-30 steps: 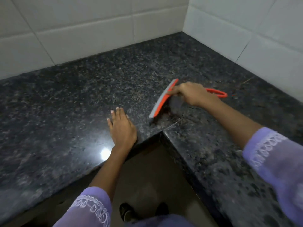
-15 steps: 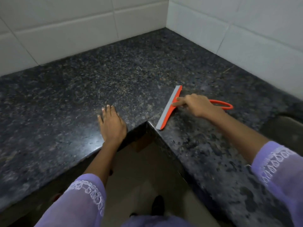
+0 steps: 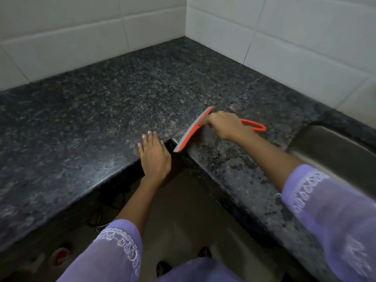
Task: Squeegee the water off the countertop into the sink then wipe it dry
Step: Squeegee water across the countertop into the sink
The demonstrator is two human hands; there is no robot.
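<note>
An orange squeegee (image 3: 190,133) with a grey rubber blade lies blade-down on the dark speckled granite countertop (image 3: 114,98), its near end at the inner corner of the L-shaped counter. My right hand (image 3: 224,124) grips its handle, whose orange loop sticks out to the right. My left hand (image 3: 154,154) rests flat, palm down, on the counter edge just left of that corner, holding nothing. A steel sink (image 3: 335,153) is sunk into the counter at the right edge. The granite near the blade looks streaked and wet.
White tiled walls (image 3: 284,37) close the counter at the back and right, meeting in a corner. Below the counter's inner corner is brown floor (image 3: 183,210) with my feet. A dark cable hangs under the left counter section.
The squeegee has been dragged toward me and right, from further in on the counter to the inner corner. The view shifted right, bringing the sink into sight. My left hand stays flat.
</note>
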